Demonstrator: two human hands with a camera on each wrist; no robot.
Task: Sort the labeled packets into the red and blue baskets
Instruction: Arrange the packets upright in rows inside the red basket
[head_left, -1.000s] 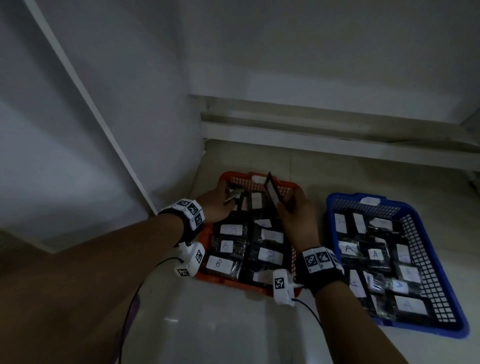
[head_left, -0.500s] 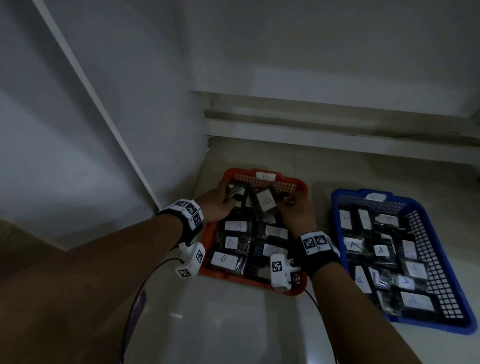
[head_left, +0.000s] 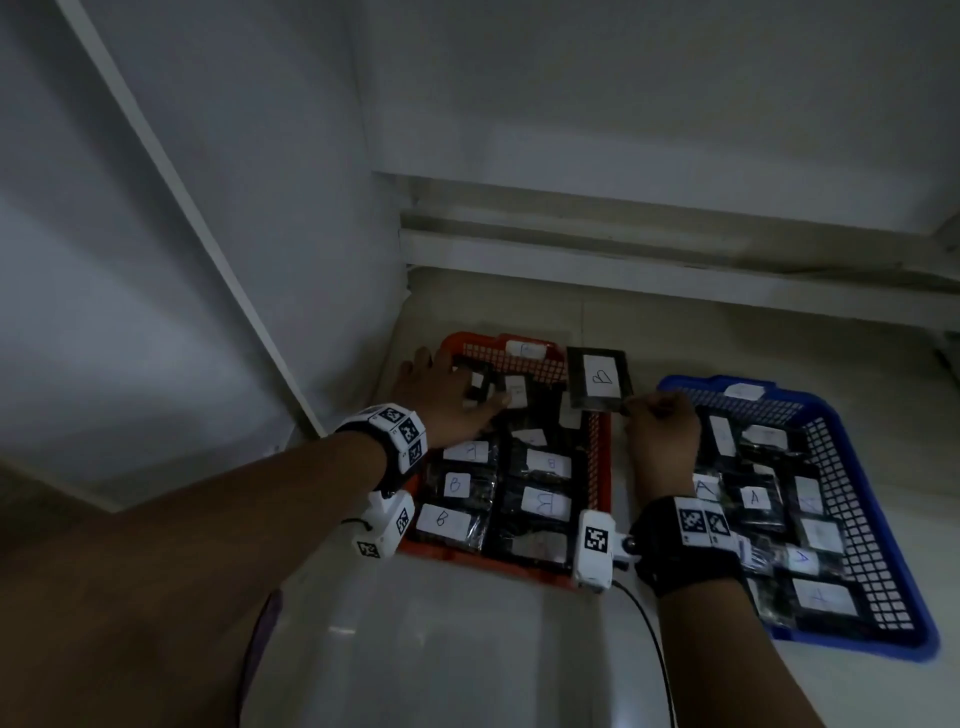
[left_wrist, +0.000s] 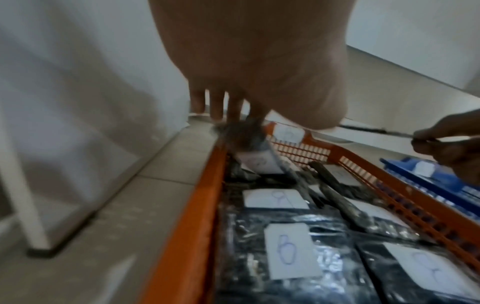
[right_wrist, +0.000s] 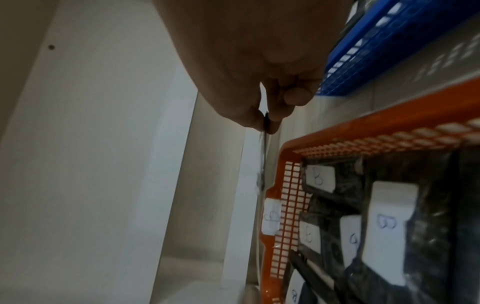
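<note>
Head: right hand (head_left: 662, 441) pinches packet (head_left: 598, 379).

A pale tiled floor (head_left: 649, 332) carries the red basket (head_left: 601, 467) and, just beside it, the blue basket (head_left: 852, 514).

The right hand (head_left: 662, 434), which half a second ago was over the far end of the red plastic mesh basket (head_left: 600, 467), has shifted toward three o'clock, lifting a black packet with a white "B" label (head_left: 598, 378) clear of the pile, pinched at its corner. The left hand (head_left: 441, 400) has flattened onto the packets at the basket's eleven o'clock corner.
</note>
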